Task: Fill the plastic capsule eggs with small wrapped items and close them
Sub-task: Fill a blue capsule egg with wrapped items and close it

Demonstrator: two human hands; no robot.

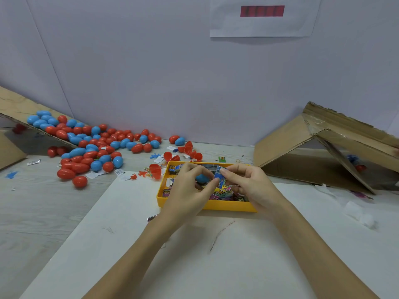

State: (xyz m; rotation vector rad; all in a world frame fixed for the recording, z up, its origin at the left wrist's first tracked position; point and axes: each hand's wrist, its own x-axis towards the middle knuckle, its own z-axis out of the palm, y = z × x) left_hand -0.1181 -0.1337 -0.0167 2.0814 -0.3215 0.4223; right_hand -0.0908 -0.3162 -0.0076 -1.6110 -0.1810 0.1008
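Above the yellow tray [207, 207] of small wrapped items, my left hand [190, 188] grips a blue egg half [202, 178] with curled fingers. My right hand [244, 182] pinches a small blue wrapped item [219, 175] between thumb and fingers, right at the egg half's edge. Several colourful wrapped packets [222, 194] lie in the tray under my hands. A large heap of red and blue plastic eggs [90, 145] spreads over the table at the left. Several open red egg halves [190, 151] lie just behind the tray.
An open cardboard box [319, 152] lies on its side at the right with a few eggs inside. Another cardboard box [13, 126] stands at the far left. White paper [194, 255] covers the near table. Small plastic toy figures [142, 174] and paper scraps lie left of the tray.
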